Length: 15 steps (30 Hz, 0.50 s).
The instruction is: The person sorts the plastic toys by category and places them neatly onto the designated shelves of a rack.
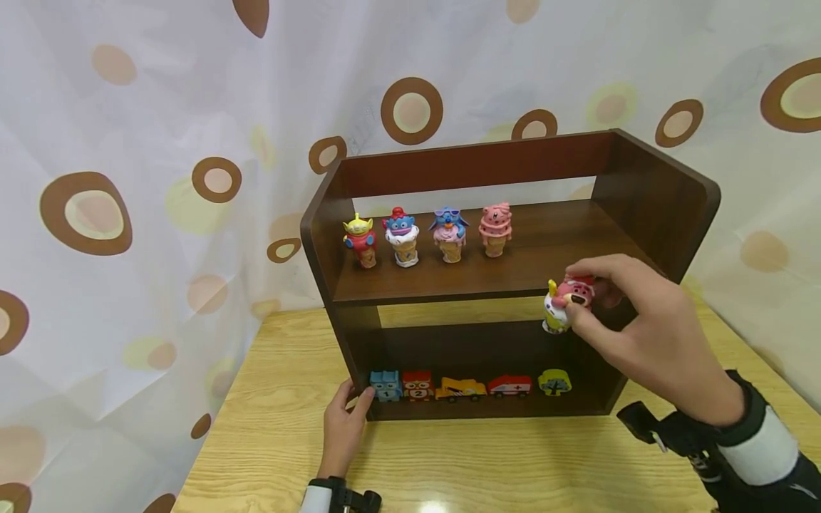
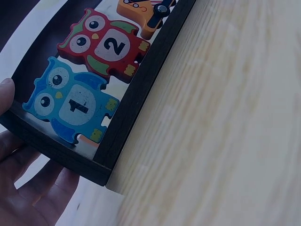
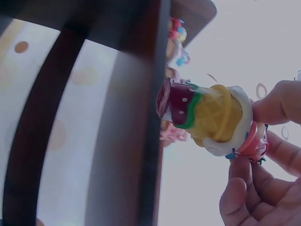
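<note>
My right hand [image 1: 648, 328] pinches a pink bear ice-cream-cone figurine [image 1: 556, 313] between thumb and fingers, just in front of the upper board's front edge. Seen by the right wrist camera, the figurine [image 3: 218, 115] lies sideways, its dark red base toward the board. With the thumb inside and the fingers outside, my left hand [image 1: 343, 427] grips the lower left side of the dark brown two-tier shelf [image 1: 474, 288]. Close to that thumb stands a blue owl block [image 2: 70, 101] marked 1, with a red owl block [image 2: 106, 44] marked 2 beside it.
Along the upper board stand a red-and-yellow alien cone [image 1: 361, 242], two blue character cones and a pink cone figurine [image 1: 495, 229]. The lower tier also holds a yellow digger [image 1: 460, 389], an ambulance [image 1: 509, 385] and a green tree [image 1: 554, 382]. The shelf stands on a wooden table [image 1: 487, 463].
</note>
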### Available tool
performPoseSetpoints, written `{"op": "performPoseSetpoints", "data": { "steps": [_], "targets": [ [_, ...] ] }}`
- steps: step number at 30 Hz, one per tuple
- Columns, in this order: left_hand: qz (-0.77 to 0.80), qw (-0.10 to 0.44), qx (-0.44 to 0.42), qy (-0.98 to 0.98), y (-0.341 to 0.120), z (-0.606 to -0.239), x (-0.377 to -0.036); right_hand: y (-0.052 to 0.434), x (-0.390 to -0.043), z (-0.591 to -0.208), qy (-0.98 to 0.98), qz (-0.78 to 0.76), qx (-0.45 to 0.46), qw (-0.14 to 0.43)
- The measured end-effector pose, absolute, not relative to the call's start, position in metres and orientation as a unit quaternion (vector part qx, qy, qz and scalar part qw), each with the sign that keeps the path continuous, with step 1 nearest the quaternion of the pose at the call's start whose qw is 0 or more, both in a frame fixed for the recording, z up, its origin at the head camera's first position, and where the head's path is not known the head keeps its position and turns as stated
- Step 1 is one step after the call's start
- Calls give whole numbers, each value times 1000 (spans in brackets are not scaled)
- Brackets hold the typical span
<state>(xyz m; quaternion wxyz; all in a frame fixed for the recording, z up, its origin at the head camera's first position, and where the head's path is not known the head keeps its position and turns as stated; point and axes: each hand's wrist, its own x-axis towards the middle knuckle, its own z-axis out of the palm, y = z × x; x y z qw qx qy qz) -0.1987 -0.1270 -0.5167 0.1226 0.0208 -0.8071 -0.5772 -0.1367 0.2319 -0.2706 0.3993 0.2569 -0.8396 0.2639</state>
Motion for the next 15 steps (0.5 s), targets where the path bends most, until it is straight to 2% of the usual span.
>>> {"op": "performPoseSetpoints", "data": {
  "steps": [15],
  "targets": [
    [-580, 129, 18, -804, -127, -520, -199, 238, -167, -230, -852, 271, 231, 385]
  ]
}}
